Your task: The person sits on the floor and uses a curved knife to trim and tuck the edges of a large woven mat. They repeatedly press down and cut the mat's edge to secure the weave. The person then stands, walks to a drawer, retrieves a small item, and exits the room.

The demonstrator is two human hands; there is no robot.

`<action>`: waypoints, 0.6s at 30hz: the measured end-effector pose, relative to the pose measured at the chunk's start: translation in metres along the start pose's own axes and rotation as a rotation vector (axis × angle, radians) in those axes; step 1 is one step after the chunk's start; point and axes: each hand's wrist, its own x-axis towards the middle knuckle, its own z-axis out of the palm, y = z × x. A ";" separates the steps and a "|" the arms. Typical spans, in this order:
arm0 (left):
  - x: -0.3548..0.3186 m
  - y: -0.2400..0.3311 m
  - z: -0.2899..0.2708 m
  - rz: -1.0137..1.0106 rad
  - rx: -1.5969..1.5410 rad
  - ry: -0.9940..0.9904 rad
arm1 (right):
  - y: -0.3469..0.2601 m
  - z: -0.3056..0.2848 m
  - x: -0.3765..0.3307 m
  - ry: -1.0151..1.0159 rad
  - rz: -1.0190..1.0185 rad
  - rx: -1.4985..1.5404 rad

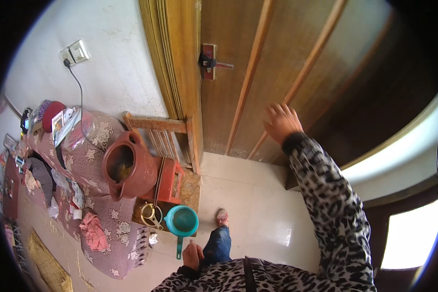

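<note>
My right hand (281,122) is stretched out in front of the brown wooden door (238,107), fingers apart and slightly blurred, with nothing in it. The door's lock plate with its lever handle (224,65), a dark cloth or strap tied on it, is farther off to the left of that hand. Low by my body, my left hand (193,255) is closed with its fingers curled; I see nothing in it. Just left of it is the handle of a teal plastic dipper (182,221), seemingly apart from the fingers.
A wooden chair (155,124), a red stool (169,181), a reddish-brown two-handled pot (136,168) and a strainer (151,215) stand at left. Beyond them is a cloth-covered sofa (107,204) with clothes and bags. A cord hangs from the wall socket (77,52).
</note>
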 end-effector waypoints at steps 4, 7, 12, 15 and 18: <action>0.065 0.066 0.029 0.013 -0.083 0.067 | -0.019 0.033 0.180 0.137 -0.097 -0.120; 0.114 0.112 0.042 0.021 -0.112 0.174 | -0.027 0.068 0.266 0.003 -0.054 -0.159; 0.175 0.154 0.055 -0.062 -0.140 0.270 | -0.030 0.126 0.319 -0.114 0.047 -0.014; 0.215 0.166 0.066 -0.073 -0.168 0.260 | -0.023 0.146 0.327 -0.047 -0.048 -0.039; 0.247 0.176 0.079 0.008 -0.035 0.205 | -0.019 0.153 0.330 -0.071 -0.078 -0.023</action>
